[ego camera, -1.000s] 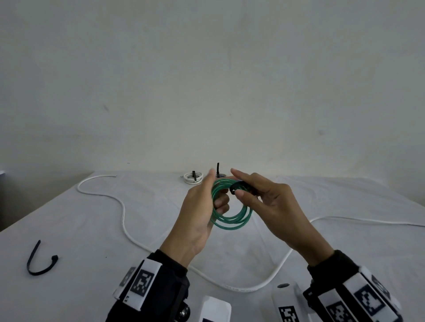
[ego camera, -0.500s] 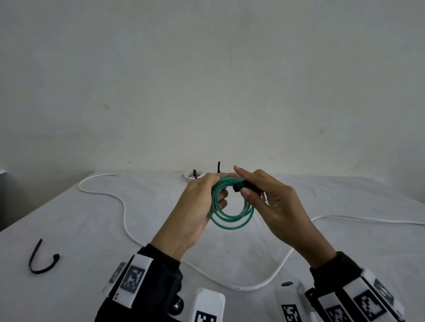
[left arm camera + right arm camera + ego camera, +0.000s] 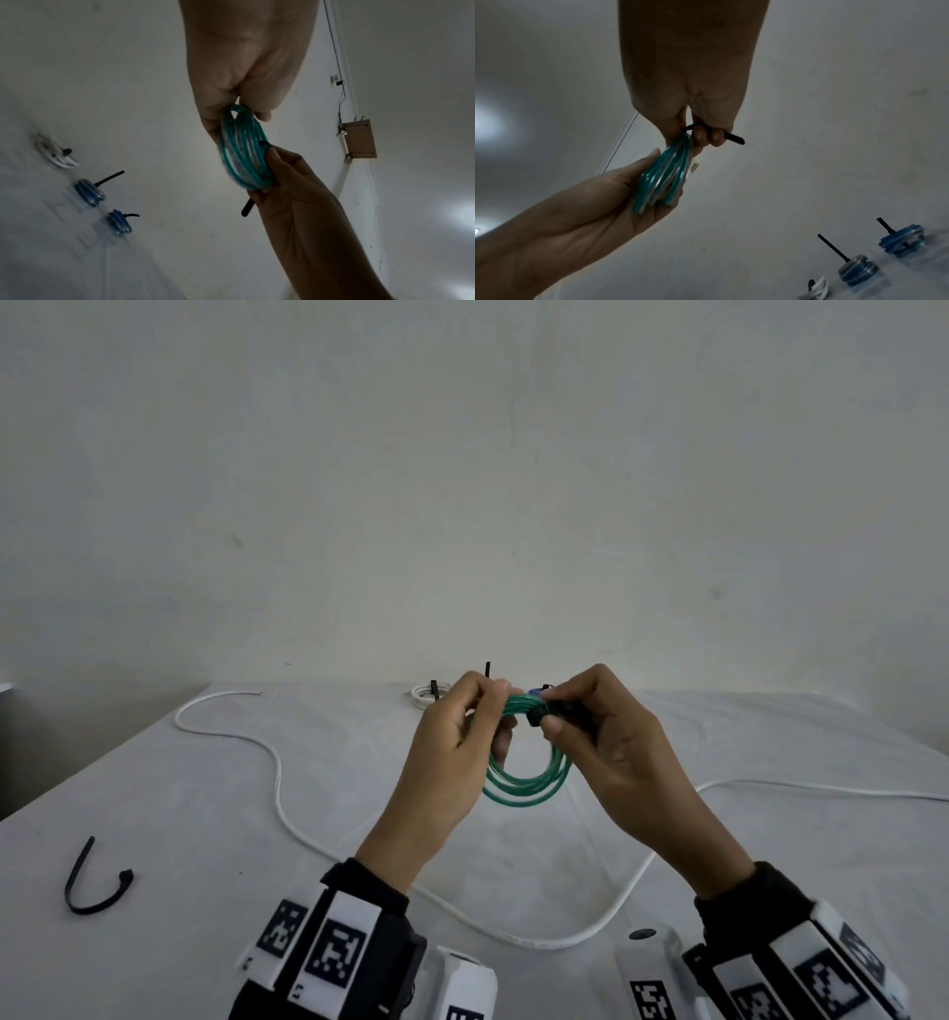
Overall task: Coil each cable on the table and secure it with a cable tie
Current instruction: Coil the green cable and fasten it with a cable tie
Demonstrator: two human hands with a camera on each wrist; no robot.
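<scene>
I hold a coiled green cable (image 3: 524, 785) above the table in both hands. My left hand (image 3: 488, 708) grips the coil's upper left side, fingers curled round the strands (image 3: 659, 182). My right hand (image 3: 547, 713) pinches a black cable tie (image 3: 539, 713) that wraps the top of the coil. In the wrist views the tie's tail (image 3: 248, 209) sticks out past my right fingers (image 3: 707, 137). The coil (image 3: 244, 154) hangs edge-on between the two hands. Whether the tie is locked is hidden by my fingers.
A long loose white cable (image 3: 280, 783) snakes across the white table (image 3: 205, 942) under my hands. A spare black cable tie (image 3: 87, 886) lies at the front left. At the back sit a tied white coil (image 3: 423, 698) and two tied blue coils (image 3: 858, 270) (image 3: 902, 241).
Both hands have risen a little with the green coil. My right fingers, stretched out before, are now curled tight on the tie at the coil's top.
</scene>
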